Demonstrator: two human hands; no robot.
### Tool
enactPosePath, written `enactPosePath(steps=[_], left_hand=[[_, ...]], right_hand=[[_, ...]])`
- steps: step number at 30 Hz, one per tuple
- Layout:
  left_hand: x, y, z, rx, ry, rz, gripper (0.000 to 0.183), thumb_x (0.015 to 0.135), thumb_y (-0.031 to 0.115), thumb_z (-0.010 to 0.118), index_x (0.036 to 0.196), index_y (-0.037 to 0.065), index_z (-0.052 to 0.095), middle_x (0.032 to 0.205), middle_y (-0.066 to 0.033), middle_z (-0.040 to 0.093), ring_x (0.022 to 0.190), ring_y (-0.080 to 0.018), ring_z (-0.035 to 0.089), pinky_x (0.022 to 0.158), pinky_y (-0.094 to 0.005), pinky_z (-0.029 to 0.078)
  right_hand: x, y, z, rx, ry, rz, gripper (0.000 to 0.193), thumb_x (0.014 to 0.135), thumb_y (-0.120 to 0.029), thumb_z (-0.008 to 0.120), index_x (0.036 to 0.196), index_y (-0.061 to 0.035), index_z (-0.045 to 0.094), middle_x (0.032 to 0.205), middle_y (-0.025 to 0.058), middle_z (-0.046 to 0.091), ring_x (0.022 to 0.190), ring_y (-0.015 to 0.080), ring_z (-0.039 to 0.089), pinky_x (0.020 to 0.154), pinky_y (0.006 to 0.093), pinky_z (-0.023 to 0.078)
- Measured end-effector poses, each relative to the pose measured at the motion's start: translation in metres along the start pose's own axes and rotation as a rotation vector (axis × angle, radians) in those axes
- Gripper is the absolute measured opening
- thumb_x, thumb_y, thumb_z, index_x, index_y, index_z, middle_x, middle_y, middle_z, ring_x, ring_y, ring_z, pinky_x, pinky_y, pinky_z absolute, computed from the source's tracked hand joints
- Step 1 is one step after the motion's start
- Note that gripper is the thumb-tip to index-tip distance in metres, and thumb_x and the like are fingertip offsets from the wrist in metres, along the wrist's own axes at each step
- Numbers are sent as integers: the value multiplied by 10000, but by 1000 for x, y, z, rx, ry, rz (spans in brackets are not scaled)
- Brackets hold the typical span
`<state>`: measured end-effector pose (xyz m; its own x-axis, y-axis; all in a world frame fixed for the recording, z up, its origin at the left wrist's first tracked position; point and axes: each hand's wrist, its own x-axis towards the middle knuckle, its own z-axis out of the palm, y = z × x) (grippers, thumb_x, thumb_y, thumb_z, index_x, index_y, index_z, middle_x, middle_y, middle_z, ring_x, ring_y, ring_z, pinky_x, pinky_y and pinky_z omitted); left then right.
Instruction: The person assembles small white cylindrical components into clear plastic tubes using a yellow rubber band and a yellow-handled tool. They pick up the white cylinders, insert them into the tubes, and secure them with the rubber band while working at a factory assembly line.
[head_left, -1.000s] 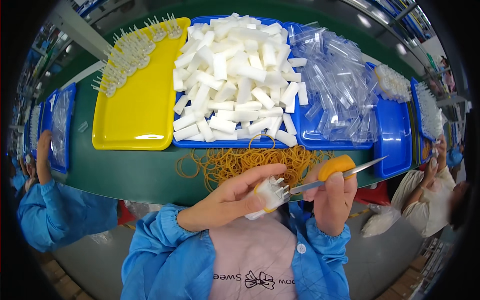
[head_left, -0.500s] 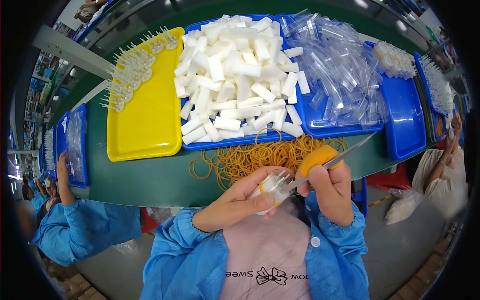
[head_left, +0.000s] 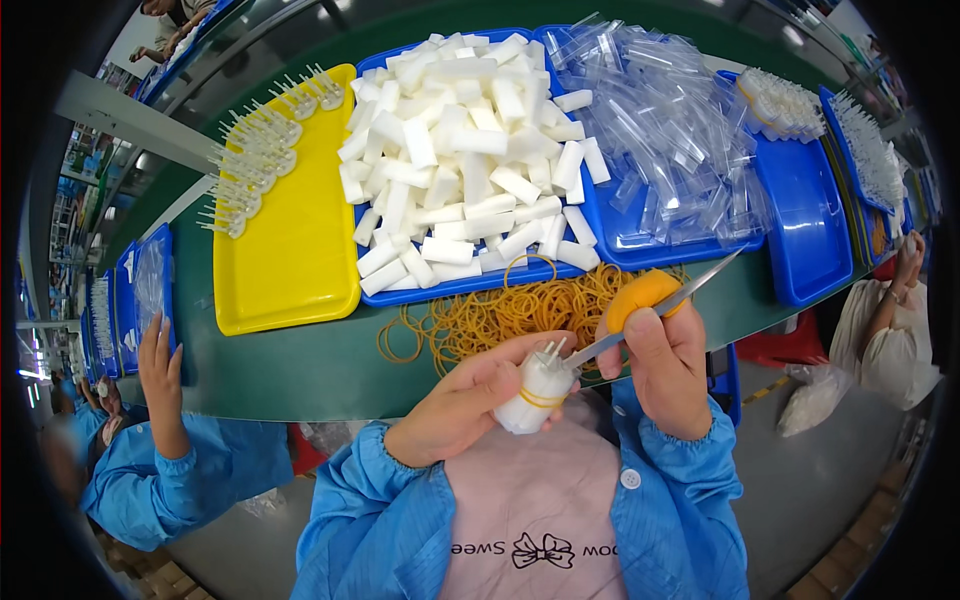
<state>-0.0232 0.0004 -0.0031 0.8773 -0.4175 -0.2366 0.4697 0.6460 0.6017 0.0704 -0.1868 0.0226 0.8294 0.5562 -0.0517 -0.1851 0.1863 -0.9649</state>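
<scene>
My left hand (head_left: 465, 405) is closed around a small white bundle (head_left: 541, 388) with thin white prongs at its top. Yellow rubber band (head_left: 540, 399) loops circle the bundle's middle. In my right hand (head_left: 665, 360), thumb and fingers pinch a slim metal tool (head_left: 700, 280), its exact kind unclear. One pointed end slants up to the right; the lower end touches or nearly touches the bundle near the prongs. An orange piece (head_left: 643, 294) sits beside my thumb against the tool; whether it is a finger cover or a handle, I cannot tell.
A loose heap of rubber bands (head_left: 510, 312) lies just beyond my hands. Behind stand a yellow tray (head_left: 290, 290) with pronged white pieces, a blue tray (head_left: 400, 296) of white foam blocks, and another blue tray (head_left: 690, 250) of clear plastic sleeves. At left, a co-worker's hand (head_left: 160, 375) is raised.
My left hand has turned the bundle more upright, showing more of its side and the bands. The metal tool has shifted slightly up. The co-worker's hand at left has moved right and down.
</scene>
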Motion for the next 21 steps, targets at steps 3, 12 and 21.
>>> enactPosePath(steps=[3,12,21], left_hand=[[1,0,0,0,31,-12,674,948,448,461,1418,-3,284,1179,-107,539,979,-171,565,828,-301,467],[-1,0,6,71,80,5,663,956,471,424,1401,-6,305,1131,-96,539,919,-171,562,792,-296,466],[6,7,-5,-247,13,20,752,910,553,448,1382,-17,319,1128,-125,529,864,-206,535,698,-306,461]], right_hand=[[1,-3,1,-34,0,28,191,975,-208,444,931,-24,472,761,83,540,591,116,492,528,246,407],[4,-13,3,-44,-147,184,182,958,-185,499,925,-17,558,733,32,573,627,58,521,556,199,428],[-13,-21,-58,-604,435,-221,108,852,-60,630,918,25,637,786,49,622,690,90,567,615,223,440]])
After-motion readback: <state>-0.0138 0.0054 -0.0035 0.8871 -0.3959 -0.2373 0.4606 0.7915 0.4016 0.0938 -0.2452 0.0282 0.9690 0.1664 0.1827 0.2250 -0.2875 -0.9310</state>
